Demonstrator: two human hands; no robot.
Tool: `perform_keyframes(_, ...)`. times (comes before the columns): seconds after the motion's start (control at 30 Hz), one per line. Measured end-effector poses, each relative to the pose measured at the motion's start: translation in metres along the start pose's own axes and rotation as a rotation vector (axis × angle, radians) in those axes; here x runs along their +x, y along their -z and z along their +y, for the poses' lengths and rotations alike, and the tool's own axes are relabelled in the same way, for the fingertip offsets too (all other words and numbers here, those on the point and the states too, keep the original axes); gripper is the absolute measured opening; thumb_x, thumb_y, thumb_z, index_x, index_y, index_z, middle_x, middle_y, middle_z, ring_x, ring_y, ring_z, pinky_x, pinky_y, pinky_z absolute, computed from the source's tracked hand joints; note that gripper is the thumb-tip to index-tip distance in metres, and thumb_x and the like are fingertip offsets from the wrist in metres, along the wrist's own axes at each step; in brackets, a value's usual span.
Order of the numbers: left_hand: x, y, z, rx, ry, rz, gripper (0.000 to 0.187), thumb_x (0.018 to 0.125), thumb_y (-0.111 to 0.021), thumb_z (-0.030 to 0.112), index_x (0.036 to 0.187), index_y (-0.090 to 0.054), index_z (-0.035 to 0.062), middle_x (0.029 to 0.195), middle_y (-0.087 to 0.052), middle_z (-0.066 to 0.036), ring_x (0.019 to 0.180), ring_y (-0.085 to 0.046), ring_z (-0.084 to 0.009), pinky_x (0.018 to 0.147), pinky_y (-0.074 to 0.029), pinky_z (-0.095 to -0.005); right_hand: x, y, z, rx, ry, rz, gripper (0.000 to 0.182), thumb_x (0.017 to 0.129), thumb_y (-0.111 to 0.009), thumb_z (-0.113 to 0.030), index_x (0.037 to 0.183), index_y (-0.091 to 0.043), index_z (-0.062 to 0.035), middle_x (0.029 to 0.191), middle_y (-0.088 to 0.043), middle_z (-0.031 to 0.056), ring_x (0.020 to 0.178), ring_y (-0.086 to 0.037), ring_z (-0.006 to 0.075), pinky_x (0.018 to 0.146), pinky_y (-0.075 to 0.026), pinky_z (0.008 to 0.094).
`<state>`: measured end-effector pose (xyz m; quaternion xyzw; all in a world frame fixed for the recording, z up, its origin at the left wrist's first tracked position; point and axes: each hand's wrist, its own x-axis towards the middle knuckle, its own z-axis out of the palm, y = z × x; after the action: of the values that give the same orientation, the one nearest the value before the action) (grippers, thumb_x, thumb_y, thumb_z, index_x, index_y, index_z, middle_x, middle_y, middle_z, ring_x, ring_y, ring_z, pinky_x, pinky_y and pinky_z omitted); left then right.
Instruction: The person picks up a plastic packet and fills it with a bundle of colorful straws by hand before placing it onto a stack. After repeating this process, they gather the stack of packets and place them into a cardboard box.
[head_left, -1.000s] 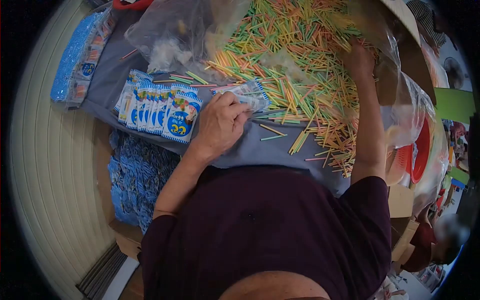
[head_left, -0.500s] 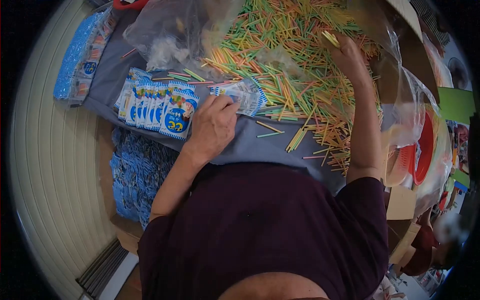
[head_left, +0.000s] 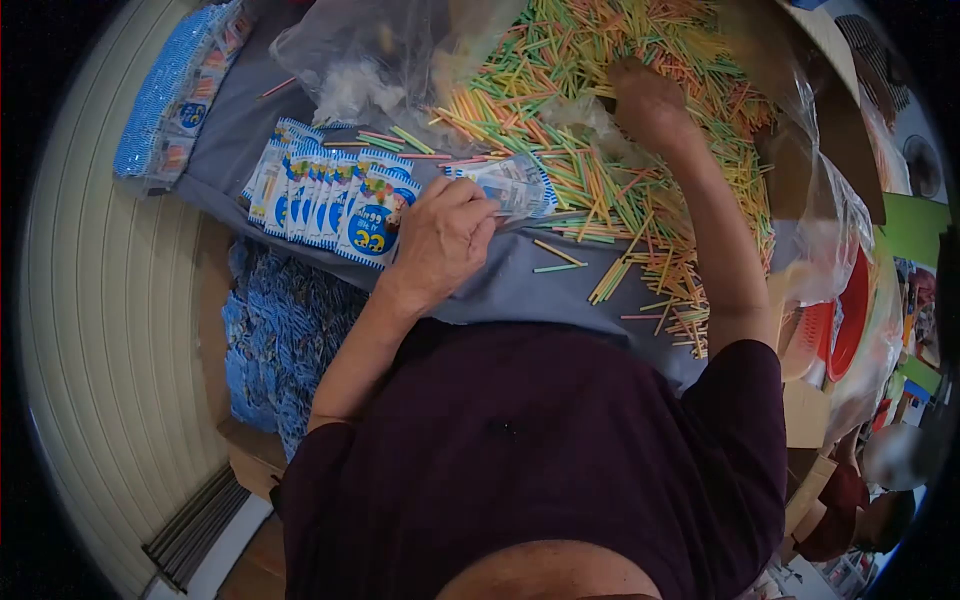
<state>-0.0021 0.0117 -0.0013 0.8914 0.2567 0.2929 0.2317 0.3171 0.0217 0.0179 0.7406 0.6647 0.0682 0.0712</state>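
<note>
A large pile of thin coloured sticks (head_left: pixel 610 150) covers the far part of the grey cloth. My right hand (head_left: pixel 650 100) reaches into the pile, its fingertips hidden among the sticks. My left hand (head_left: pixel 445 235) has its fingers bent on the near left edge of a blue and white packet (head_left: pixel 515 185). Left of that hand lies an overlapping row of printed blue and white packets (head_left: pixel 370 220). A few loose sticks (head_left: pixel 560 255) rest on the cloth between my hands.
Bundled packets (head_left: pixel 175 110) lie at the far left. A box of blue packets (head_left: pixel 275 340) stands below the table edge. Clear plastic (head_left: pixel 380 50) lies behind the row. On the right are a red basket (head_left: pixel 850 320) and another person (head_left: pixel 840 510).
My right hand has moved left and down into the pile, and the sticks it held no longer show. My left hand stays at the packet. The view has shifted slightly.
</note>
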Motion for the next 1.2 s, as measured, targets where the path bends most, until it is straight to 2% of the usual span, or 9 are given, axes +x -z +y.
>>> perform_keyframes(0.1, 0.0, 0.001, -0.007, -0.087, 0.028, 0.005, 0.012, 0.072, -0.071, -0.001, 0.083, -0.071, 0.003, 0.081, -0.064, -0.007, 0.08, -0.061, -0.0269, 0.07, -0.05, -0.0368, -0.01, 0.01, 0.013, 0.215, -0.161, 0.122, 0.026, 0.091, -0.052, -0.008, 0.111, -0.068, -0.0055, 0.101, -0.068, 0.0153, 0.097, -0.068, 0.0303, 0.081, -0.054, 0.0449)
perform_keyframes(0.3, 0.005, -0.002, -0.011, -0.218, 0.101, 0.014, 0.007, 0.072, -0.07, -0.002, 0.078, -0.067, 0.0014, 0.078, -0.064, -0.007, 0.077, -0.062, -0.0253, 0.069, -0.049, -0.0352, -0.037, -0.005, 0.059, 1.669, -0.222, 0.455, 0.025, 0.1, -0.055, -0.026, 0.111, -0.063, -0.004, 0.076, -0.056, 0.0013, 0.068, -0.05, 0.0127, 0.058, -0.041, 0.0287)
perform_keyframes(0.5, 0.006, 0.001, -0.009, -0.155, 0.12, -0.017, 0.008, 0.071, -0.073, 0.001, 0.079, -0.068, 0.0019, 0.08, -0.064, -0.008, 0.079, -0.062, -0.0271, 0.07, -0.049, -0.0373, -0.041, -0.011, 0.067, 2.371, -0.11, 0.245, 0.027, 0.102, -0.053, -0.023, 0.123, -0.058, -0.0058, 0.066, -0.034, -0.0048, 0.055, -0.028, 0.0063, 0.05, -0.025, 0.0224)
perform_keyframes(0.6, 0.007, 0.005, -0.004, -0.136, 0.148, -0.048, 0.01, 0.072, -0.076, 0.005, 0.081, -0.071, 0.0037, 0.081, -0.065, -0.008, 0.082, -0.063, -0.0285, 0.072, -0.05, -0.0397, -0.039, 0.001, 0.046, 2.022, -0.202, 0.384, 0.026, 0.103, -0.051, -0.023, 0.12, -0.059, -0.0057, 0.065, -0.029, -0.0056, 0.055, -0.026, 0.0056, 0.048, -0.023, 0.0237)
perform_keyframes(0.73, 0.006, 0.01, -0.006, -0.102, 0.107, -0.132, 0.015, 0.078, -0.073, 0.003, 0.092, -0.072, 0.0006, 0.084, -0.066, -0.01, 0.081, -0.064, -0.0269, 0.072, -0.05, -0.0353, -0.033, -0.01, 0.053, 2.222, 0.022, 0.309, 0.026, 0.104, -0.05, -0.027, 0.115, -0.061, -0.0064, 0.065, -0.029, -0.0049, 0.057, -0.028, 0.0078, 0.052, -0.028, 0.0261)
perform_keyframes(0.8, 0.007, 0.012, -0.007, -0.119, 0.096, -0.148, 0.013, 0.078, -0.072, 0.003, 0.092, -0.072, 0.0002, 0.084, -0.066, -0.01, 0.081, -0.064, -0.0268, 0.073, -0.049, -0.0351, -0.036, 0.021, 0.032, 1.996, -0.286, 0.567, 0.028, 0.103, -0.05, -0.029, 0.109, -0.064, -0.0053, 0.064, -0.032, -0.0036, 0.061, -0.039, 0.0108, 0.061, -0.036, 0.0286)
perform_keyframes(0.87, 0.007, 0.014, -0.007, -0.137, 0.078, -0.159, 0.012, 0.079, -0.071, 0.002, 0.091, -0.072, -0.0002, 0.084, -0.066, -0.01, 0.082, -0.063, -0.0267, 0.074, -0.049, -0.0349, -0.035, -0.009, 0.045, 1.98, -0.206, 0.568, 0.028, 0.103, -0.052, -0.03, 0.101, -0.065, -0.0045, 0.068, -0.043, -0.0033, 0.07, -0.047, 0.0123, 0.071, -0.039, 0.0291)
perform_keyframes(0.93, 0.007, 0.014, -0.008, -0.146, 0.054, -0.15, 0.01, 0.079, -0.071, 0.002, 0.089, -0.072, -0.0009, 0.083, -0.065, -0.01, 0.081, -0.063, -0.0255, 0.076, -0.049, -0.0348, -0.035, -0.038, 0.054, 1.343, -0.143, 0.327, 0.028, 0.102, -0.055, -0.03, 0.093, -0.063, -0.005, 0.074, -0.052, -0.0021, 0.075, -0.051, 0.0112, 0.072, -0.04, 0.0287)
perform_keyframes(1.2, 0.021, 0.014, -0.006, -0.378, 0.168, 0.015, 0.007, 0.072, -0.076, 0.002, 0.077, -0.072, 0.0015, 0.074, -0.064, -0.006, 0.075, -0.06, -0.0189, 0.068, -0.048, -0.031, -0.038, -0.006, 0.049, 1.975, 0.106, 0.515, 0.02, 0.098, -0.06, -0.016, 0.08, -0.057, -0.009, 0.067, -0.051, -0.0022, 0.069, -0.049, 0.0127, 0.074, -0.045, 0.0339)
